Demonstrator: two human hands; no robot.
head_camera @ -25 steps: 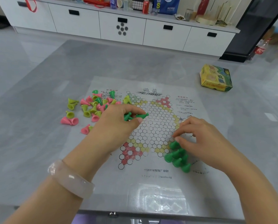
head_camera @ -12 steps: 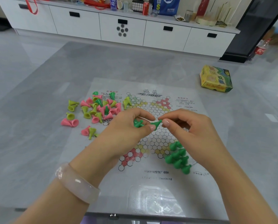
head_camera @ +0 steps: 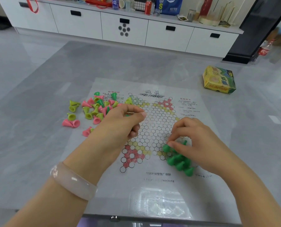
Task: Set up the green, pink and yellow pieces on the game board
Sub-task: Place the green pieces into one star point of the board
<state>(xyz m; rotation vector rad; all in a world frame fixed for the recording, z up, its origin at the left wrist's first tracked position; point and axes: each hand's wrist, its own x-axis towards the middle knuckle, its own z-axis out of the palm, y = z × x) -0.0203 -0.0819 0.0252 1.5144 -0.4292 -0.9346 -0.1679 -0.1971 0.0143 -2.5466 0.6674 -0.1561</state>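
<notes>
Right hand (head_camera: 200, 141) fingers pinch a green piece (head_camera: 166, 147) at the board's (head_camera: 153, 128) 4 o'clock corner, beside the standing green cluster (head_camera: 180, 163). Left hand (head_camera: 120, 123) is curled; can't tell what it's gripping. Loose pink, yellow, green pile (head_camera: 95, 108) at 10 o'clock.

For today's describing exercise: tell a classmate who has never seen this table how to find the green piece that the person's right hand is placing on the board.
Start at the printed game board lying on the grey table. Go to its near right corner, where green pieces stand clustered. The one wanted is the green piece at the far left edge of that cluster, the only one pinched by the right hand.
</notes>
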